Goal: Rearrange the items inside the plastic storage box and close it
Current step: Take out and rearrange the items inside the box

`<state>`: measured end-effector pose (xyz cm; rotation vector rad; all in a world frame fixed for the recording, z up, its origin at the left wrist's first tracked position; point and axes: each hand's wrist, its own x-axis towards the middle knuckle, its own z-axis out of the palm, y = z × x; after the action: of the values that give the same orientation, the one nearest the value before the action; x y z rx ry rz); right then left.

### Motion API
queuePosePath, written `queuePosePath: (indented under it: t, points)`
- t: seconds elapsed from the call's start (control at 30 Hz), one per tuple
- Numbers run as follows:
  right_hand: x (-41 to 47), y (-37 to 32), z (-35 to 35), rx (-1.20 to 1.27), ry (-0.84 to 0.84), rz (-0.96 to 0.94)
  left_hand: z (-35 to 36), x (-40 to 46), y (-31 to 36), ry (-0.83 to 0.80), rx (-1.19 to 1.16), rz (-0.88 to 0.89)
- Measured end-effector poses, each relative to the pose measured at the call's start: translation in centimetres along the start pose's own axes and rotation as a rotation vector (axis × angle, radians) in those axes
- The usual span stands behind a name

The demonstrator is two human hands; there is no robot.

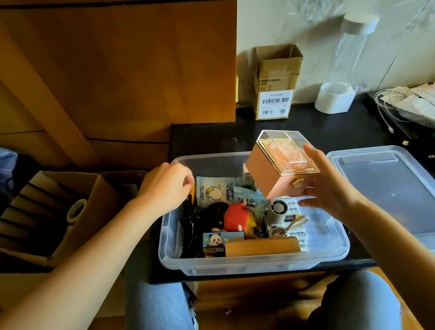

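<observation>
Overhead, pink box [281, 168] above storage box [252, 264] rim.

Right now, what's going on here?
A person is sorting a clear plastic storage box on a dark tabletop. The right hand holds a pink box with a clear gold-trimmed lid, tilted above the contents. The left hand hovers, fingers curled, over the box's left rim. The storage lid lies off, to the right.
</observation>
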<state>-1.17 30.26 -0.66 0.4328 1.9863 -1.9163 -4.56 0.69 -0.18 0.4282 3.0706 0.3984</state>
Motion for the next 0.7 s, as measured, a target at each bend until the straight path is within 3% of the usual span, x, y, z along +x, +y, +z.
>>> queuePosePath:
  t: [0.13,0.33,0.7]
  points:
    - [0.1,0.0,0.2,0.006,-0.015,-0.023,0.3,-0.9,1.0,-0.266,0.29,0.124]
    - [0.0,0.2,0.1,0.048,-0.055,-0.015,2.1,-1.5,2.7,-0.4,0.62,0.093]
    - [0.2,0.8,0.1,0.126,-0.094,-0.045,4.1,-0.6,3.3,-0.396,0.713,0.044]
